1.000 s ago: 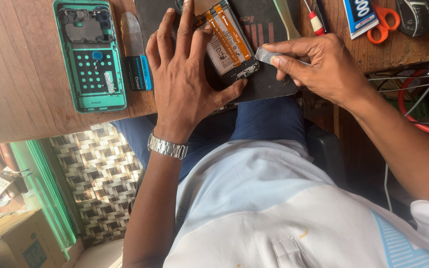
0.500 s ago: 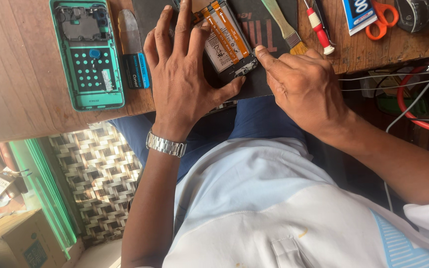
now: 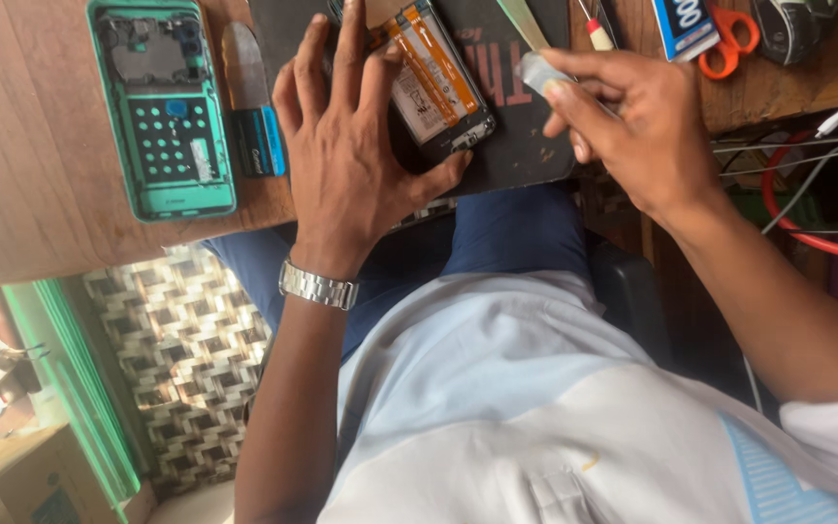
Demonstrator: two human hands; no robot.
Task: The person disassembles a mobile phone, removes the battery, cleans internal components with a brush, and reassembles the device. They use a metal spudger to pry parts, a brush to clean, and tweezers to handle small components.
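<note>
Counts on the wooden bench (image 3: 41, 175): two phones, one black work mat, one pair of scissors, one blue-handled blade, one pale flat pry stick, one small screwdriver, two hands.

Opened phone (image 3: 434, 82), back off, orange flex strips showing along its battery; lies on the black mat (image 3: 506, 146) at the middle of the far edge of view. Left hand (image 3: 351, 165) lies flat over its left part, fingers spread and straight, thumb stretched right along the phone's near end. Pressing down, not grasping. Metal watch (image 3: 317, 284) on that wrist.

Right hand (image 3: 632, 121) lifted just right of the opened phone, above the mat's right edge. Thumb and forefinger pinched on a small grey-white scrap (image 3: 540, 70); remaining fingers curled in. Cannot tell what the scrap is made of.

Second phone, a green-framed phone (image 3: 160, 107), also open, lies well to the left on bare wood. Blue-handled blade (image 3: 254, 116) just beside it, between it and the left hand.

Far right: orange-handled scissors (image 3: 729, 44), screwdriver (image 3: 594, 29), pry stick (image 3: 524, 21). Red cable (image 3: 807, 233) loops off the bench's right edge.

Against half a second ago: right hand was then down with fingertips on the phone's near right corner; now raised and drawn right, scrap held clear of the phone. Left hand unmoved.
</note>
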